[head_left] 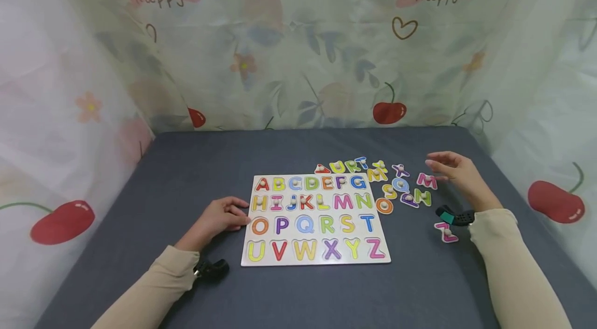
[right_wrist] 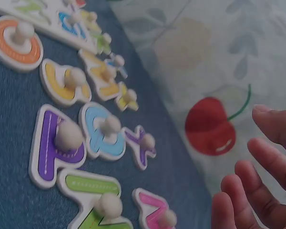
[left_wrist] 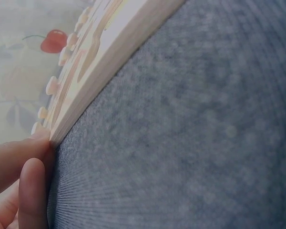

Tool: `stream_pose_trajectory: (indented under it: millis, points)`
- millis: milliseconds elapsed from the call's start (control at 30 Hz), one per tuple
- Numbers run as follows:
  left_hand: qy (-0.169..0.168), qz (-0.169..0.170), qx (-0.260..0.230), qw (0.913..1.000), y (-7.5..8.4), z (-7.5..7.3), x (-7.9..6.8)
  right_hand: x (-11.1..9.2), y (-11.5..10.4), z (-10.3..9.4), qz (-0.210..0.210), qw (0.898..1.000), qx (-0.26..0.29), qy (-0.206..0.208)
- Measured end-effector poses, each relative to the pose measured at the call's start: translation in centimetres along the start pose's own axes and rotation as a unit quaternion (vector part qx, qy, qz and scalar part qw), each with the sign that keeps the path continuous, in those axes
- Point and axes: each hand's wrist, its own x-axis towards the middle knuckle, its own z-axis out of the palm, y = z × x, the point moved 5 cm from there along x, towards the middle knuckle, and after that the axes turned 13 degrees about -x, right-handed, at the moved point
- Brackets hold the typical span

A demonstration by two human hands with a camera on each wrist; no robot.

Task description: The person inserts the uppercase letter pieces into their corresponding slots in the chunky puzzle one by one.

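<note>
A white alphabet puzzle board [head_left: 315,261] lies flat on the dark table. Knobbed letter pieces sit in its upper rows; the lower rows show coloured letter shapes without knobs. My left hand [head_left: 224,215] rests at the board's left side. In the left wrist view, a fingertip [left_wrist: 40,136] touches the board's edge [left_wrist: 93,86]. To the right of the board, my right hand [head_left: 459,173] is raised near a pink letter piece [head_left: 426,180], its fingers [right_wrist: 262,186] spread and holding nothing. Nearby lie a green N [head_left: 422,197], purple P [right_wrist: 57,145] and light blue Q [right_wrist: 102,131].
More loose pieces lie beyond and right of the board, among them an orange O [head_left: 384,206], a yellow S [right_wrist: 64,83] and a red A [head_left: 322,169]. A pink Z [head_left: 446,232] lies below the right wrist. A printed curtain [head_left: 298,59] stands behind the table.
</note>
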Motion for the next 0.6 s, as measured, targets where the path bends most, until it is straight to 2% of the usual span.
stream_pose_trajectory:
  millis: [367,600]
  points:
    - [0.004,-0.001,0.002,1.0000,0.1,0.1,-0.1,1.8,2.8,0.7,0.040,0.998,-0.045,-0.033]
    - [0.005,-0.003,0.000,1.0000,0.1,0.0,-0.1,2.1,4.1,1.1,0.063,0.992,-0.077,-0.077]
